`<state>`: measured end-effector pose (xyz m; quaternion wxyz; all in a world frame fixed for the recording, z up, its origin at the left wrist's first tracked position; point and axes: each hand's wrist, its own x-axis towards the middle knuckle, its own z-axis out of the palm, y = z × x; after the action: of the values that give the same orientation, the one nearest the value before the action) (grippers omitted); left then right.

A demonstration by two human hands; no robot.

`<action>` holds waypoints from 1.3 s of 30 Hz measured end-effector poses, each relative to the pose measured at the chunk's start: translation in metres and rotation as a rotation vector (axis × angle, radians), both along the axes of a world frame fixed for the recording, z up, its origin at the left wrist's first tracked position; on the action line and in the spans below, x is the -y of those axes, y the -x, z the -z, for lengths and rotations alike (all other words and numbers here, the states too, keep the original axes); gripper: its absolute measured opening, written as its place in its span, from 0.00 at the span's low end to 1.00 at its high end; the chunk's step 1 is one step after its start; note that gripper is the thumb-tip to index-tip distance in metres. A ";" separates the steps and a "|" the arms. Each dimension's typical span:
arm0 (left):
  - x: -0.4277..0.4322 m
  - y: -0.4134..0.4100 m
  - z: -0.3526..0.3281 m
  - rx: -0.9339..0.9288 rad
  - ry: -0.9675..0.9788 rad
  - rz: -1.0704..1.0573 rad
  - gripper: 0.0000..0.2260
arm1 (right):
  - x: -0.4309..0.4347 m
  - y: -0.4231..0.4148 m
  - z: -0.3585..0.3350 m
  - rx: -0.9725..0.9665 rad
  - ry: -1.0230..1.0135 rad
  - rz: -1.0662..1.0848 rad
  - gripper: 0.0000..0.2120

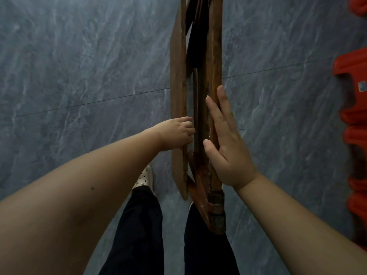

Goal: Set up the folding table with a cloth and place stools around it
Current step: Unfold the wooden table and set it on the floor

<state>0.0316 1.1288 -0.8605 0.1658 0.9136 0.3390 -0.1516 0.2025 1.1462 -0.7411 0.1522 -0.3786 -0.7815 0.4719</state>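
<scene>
Grey marbled floor [79, 66]; red stools [355, 124] right edge.

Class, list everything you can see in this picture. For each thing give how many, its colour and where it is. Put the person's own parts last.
Folding table: one, brown wood, folded up, standing on edge in the middle.
Stools: red, at the right edge; cut off by the frame, so the count is unclear.
Floor: grey marbled tiles, all around.
Shoe: one plainly seen, pale with holes, beside the table's near left corner.
Trousers: two legs, dark, bottom middle.
Left hand: one, fingers curled over the edge of the table's left panel.
Right hand: one, flat with straight fingers, against the table's right side.
</scene>
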 end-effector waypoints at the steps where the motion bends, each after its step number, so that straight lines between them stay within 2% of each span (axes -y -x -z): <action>1: 0.001 0.003 -0.004 -0.018 0.007 0.009 0.13 | 0.000 0.000 0.000 0.007 -0.003 0.000 0.34; 11: 0.013 0.056 -0.049 -0.119 0.082 0.111 0.10 | 0.007 0.010 -0.004 0.096 -0.032 -0.027 0.33; 19: 0.045 0.111 -0.100 -0.251 0.137 0.167 0.15 | 0.020 0.032 -0.005 0.176 -0.105 -0.054 0.33; 23: 0.059 0.140 -0.133 -0.157 0.082 0.163 0.31 | 0.028 0.045 -0.006 0.218 -0.144 -0.060 0.33; 28: 0.072 0.162 -0.157 0.143 -0.180 0.008 0.28 | 0.035 0.061 -0.005 0.228 -0.173 -0.089 0.33; 31: 0.073 0.162 -0.159 0.165 -0.202 0.011 0.27 | 0.035 0.060 -0.004 0.146 -0.123 -0.074 0.32; 33: 0.073 0.161 -0.158 0.174 -0.211 0.023 0.28 | 0.029 0.051 -0.001 0.110 -0.113 0.048 0.29; 35: 0.073 0.161 -0.155 0.213 -0.236 0.034 0.28 | 0.016 0.036 0.005 0.196 -0.131 0.144 0.24; 36: 0.074 0.161 -0.154 0.231 -0.243 0.040 0.27 | 0.009 0.029 0.012 0.293 -0.148 0.103 0.23; 38: 0.074 0.161 -0.153 0.259 -0.252 0.048 0.27 | -0.003 0.024 0.023 0.455 -0.223 -0.172 0.24; 39: 0.074 0.160 -0.153 0.269 -0.261 0.045 0.27 | -0.007 0.024 0.029 0.476 -0.265 -0.321 0.25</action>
<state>-0.1289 1.0551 -0.7079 0.0864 0.9468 0.3098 0.0134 0.1781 1.1536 -0.7702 -0.0635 -0.3271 -0.8996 0.2823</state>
